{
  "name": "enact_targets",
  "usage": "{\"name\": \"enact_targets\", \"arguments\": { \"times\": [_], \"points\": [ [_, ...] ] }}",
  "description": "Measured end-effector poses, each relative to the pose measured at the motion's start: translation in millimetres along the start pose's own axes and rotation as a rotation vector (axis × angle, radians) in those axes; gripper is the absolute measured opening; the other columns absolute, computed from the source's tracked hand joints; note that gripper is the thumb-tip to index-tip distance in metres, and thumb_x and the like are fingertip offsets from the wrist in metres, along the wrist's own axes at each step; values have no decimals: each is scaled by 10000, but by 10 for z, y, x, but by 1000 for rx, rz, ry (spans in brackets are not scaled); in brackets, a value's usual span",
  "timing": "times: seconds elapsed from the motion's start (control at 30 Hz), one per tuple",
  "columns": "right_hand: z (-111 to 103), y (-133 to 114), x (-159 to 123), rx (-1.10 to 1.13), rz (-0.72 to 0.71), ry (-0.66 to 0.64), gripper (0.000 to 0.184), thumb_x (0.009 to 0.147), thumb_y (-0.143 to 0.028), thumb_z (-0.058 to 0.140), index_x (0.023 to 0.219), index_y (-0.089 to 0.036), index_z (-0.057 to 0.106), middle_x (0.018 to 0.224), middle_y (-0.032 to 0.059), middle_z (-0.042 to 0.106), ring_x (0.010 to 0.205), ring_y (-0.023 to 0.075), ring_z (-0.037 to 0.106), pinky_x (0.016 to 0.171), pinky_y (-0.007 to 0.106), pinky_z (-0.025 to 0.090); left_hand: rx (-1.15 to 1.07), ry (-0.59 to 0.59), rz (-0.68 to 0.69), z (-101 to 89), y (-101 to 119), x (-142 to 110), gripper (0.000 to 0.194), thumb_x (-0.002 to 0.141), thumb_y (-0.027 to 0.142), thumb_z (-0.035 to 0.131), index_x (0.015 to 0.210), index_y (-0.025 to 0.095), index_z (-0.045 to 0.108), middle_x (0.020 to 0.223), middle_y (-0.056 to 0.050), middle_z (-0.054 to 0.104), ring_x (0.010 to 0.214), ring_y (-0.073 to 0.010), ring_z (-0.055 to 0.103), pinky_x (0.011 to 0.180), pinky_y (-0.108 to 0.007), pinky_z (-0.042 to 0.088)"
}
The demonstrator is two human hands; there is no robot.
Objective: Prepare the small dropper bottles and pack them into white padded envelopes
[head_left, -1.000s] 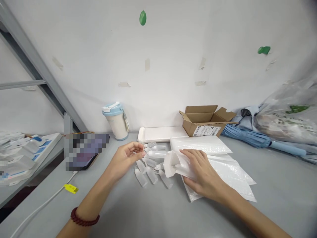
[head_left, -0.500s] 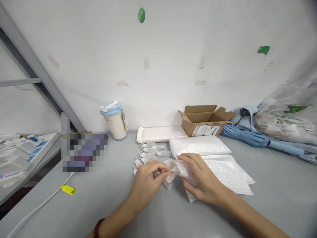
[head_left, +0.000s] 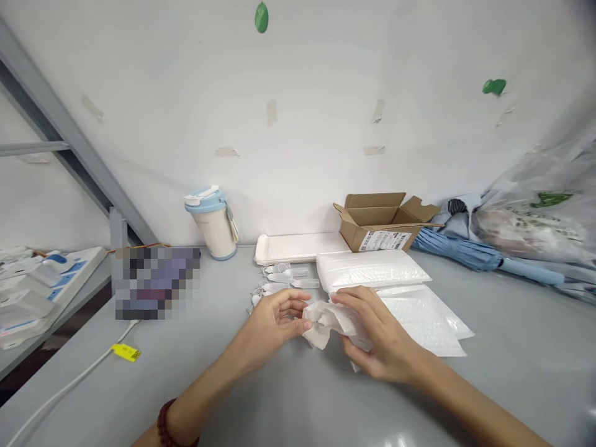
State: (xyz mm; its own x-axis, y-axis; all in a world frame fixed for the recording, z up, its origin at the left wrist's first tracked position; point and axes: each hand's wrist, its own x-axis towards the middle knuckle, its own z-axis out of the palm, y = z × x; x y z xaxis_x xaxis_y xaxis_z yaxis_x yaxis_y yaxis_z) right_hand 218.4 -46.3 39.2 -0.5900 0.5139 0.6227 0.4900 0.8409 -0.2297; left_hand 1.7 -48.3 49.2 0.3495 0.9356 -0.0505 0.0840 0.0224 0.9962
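Note:
My right hand (head_left: 377,332) grips a small white bubble mailer (head_left: 347,320), thumb below and fingers above. The mailer's crumpled mouth points left and gapes, with its flap hanging down. At that mouth is my left hand (head_left: 279,316), its fingers curved and apart from the thumb; the thumb tip touches or nearly touches the mailer's edge. Behind my left hand lie several small translucent white tag-like pieces with loops (head_left: 291,273), partly hidden. More white bubble mailers (head_left: 419,316) lie flat beneath and behind my right hand.
Along the wall stand a cream tumbler with a blue lid (head_left: 213,223), a stack of white envelopes (head_left: 302,246) and an open cardboard box (head_left: 382,223). A blue umbrella (head_left: 465,248) and plastic bag (head_left: 535,217) lie right. Left are a blurred-out device (head_left: 158,282) and a cable (head_left: 69,391).
My left hand has loosened its pinch at the mailer's mouth and spread its fingers. The mailer's mouth now gapes wider and its flap hangs lower. The view has shifted slightly.

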Motion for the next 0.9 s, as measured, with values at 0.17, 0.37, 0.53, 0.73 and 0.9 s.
{"name": "enact_targets", "arguments": {
  "times": [0.17,0.37,0.53,0.73,0.9],
  "points": [
    [-16,-11,-12,39,-17,-2,604,689,-76,495,1268,-168,350,1083,127,516,996,255,503,797,419,468,39,-185,-65,14,29,-43,165,784,299,583,814,163,671,756,-41,694,709,-172,643,599,-254,494],
    [-54,-58,-4,40,-42,-1,606,690,-84,485,1276,-160,347,1091,131,508,1003,260,496,786,415,463,-14,-211,-77,56,59,-72,200,797,328,595,742,156,680,667,-31,681,629,-157,636,559,-242,493],
    [-58,-51,21,-60,-70,-75,667,671,-121,510,1304,-119,299,1205,177,453,1110,310,433,881,503,382,-55,-24,-55,57,79,-47,202,777,327,627,684,148,647,619,-2,634,563,-124,575,528,-223,456],
    [-24,51,23,-179,95,-99,717,657,-112,536,1320,-111,263,1233,186,439,1143,321,385,923,514,321,-226,-17,-98,-1,90,-32,223,786,368,632,784,145,635,681,-7,628,588,-113,561,573,-228,463],
    [-50,42,35,-134,50,-68,659,648,-83,521,1272,-127,314,1135,148,484,1017,283,434,865,461,347,-256,-73,-73,25,60,-24,210,728,309,701,820,142,613,793,-27,626,745,-150,576,657,-246,458]
  ]
}}
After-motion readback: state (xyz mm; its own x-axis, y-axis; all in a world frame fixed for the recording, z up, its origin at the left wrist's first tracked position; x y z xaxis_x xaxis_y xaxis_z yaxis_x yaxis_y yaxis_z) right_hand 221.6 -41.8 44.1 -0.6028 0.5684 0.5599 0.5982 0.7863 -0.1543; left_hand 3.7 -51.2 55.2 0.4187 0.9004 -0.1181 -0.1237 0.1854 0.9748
